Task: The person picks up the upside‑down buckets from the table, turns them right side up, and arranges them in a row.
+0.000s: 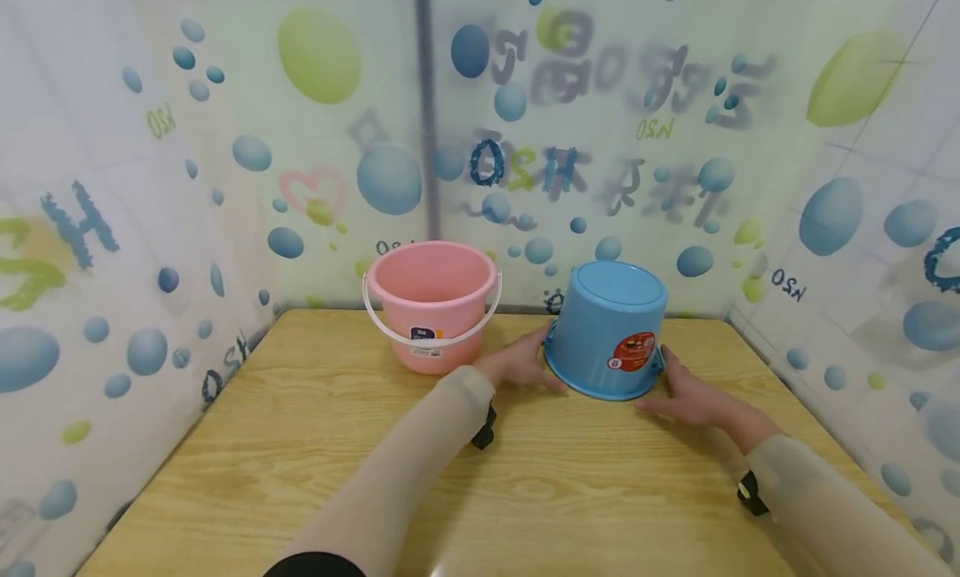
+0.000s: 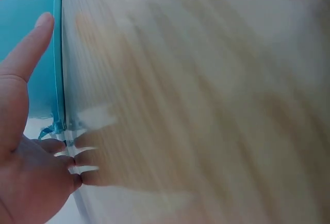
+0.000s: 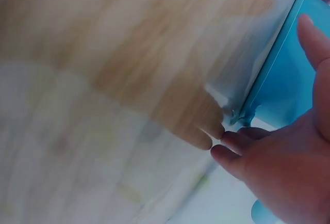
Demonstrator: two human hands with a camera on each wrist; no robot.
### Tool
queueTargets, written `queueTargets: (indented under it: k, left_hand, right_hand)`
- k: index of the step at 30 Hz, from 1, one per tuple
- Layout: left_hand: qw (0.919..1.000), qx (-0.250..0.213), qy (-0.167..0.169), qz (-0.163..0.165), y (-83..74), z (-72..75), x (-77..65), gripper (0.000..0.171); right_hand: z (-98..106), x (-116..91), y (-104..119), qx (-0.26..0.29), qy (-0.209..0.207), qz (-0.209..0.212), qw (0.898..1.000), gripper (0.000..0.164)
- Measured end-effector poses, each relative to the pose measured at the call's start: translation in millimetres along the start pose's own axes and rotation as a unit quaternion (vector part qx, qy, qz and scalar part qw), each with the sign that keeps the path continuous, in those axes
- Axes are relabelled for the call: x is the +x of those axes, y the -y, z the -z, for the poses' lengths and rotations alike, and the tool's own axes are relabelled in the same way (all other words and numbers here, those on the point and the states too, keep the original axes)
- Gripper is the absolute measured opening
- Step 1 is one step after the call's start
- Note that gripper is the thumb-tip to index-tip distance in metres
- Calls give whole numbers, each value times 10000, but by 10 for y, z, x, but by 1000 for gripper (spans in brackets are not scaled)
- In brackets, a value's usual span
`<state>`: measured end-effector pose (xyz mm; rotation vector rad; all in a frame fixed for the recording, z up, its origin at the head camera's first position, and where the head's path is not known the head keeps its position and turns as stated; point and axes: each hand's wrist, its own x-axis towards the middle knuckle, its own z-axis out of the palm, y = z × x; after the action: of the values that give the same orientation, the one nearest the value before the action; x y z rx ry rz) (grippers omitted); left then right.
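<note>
A blue bucket [image 1: 603,331] stands upside down, its rim on the wooden table and its base facing up. A red oval sticker [image 1: 632,352] marks its side. At its left edge, beside the small handle lug, is my left hand [image 1: 521,363], fingers fairly straight and thumb spread along the front. My right hand [image 1: 692,393] is at the opposite edge in much the same pose. In the left wrist view the fingertips [image 2: 66,160] meet the glossy tabletop near the rim. The right wrist view has those fingertips [image 3: 219,150] low by the other lug. Neither hand curls round the bucket.
Left of my left hand, a pink bucket [image 1: 450,317] stands upright with its mouth up. Its white handle [image 1: 382,325] hangs down in front. The wooden table [image 1: 562,477] meets patterned curtain-like walls [image 1: 322,185] at the back and both sides.
</note>
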<state>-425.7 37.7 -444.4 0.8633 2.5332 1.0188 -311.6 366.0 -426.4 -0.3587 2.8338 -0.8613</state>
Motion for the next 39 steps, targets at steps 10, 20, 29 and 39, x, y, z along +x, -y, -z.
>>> queueTargets:
  k: [10,20,29,39]
  left_hand:
    - [9972,574,110,461,-59,-8,-16,130]
    - [9991,376,-67,157,-125,89,-146,120]
    - [9944,-885,30,-583,-128,131,-296,118]
    - [9850,-1290,-205,-1125,-216,192,-430,110]
  right_hand:
    - [-44,43,35,34,-93,180,9998,127]
    - [49,-81,101,15,-545,-12,9985,118]
    - [39,-150,122,547,-829,472,9939,109]
    - [86,-240,220,1078,-1116,592,9861,100]
